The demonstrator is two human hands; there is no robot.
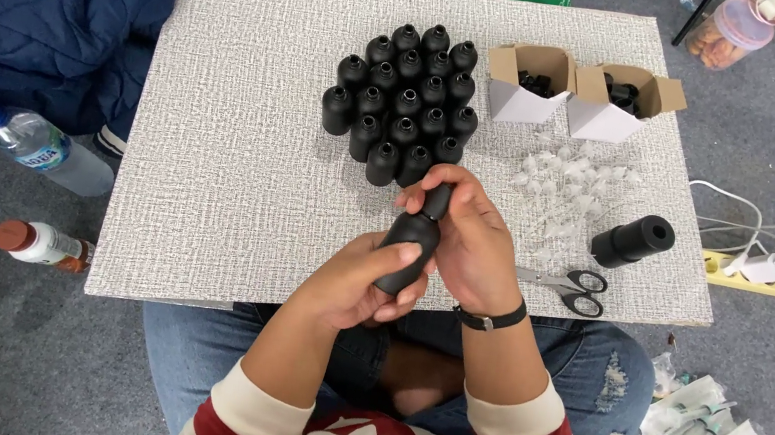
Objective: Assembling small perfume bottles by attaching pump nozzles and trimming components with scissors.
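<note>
I hold one matte black bottle (411, 241) over the near edge of the grey textured board (212, 173). My left hand (359, 279) wraps its lower body from below. My right hand (470, 239), with a black wristband, closes round the bottle's neck and top. Just beyond my hands stands a tight cluster of several upright black bottles (403, 109).
Two open white cartons (527, 86) (621, 104) holding small black parts stand at the back right. Small clear plastic pieces (564, 187) lie scattered beside them. Scissors (572, 286) and a black cylinder (634, 240) lie to my right. Water bottles (38, 148) lie on the floor, left.
</note>
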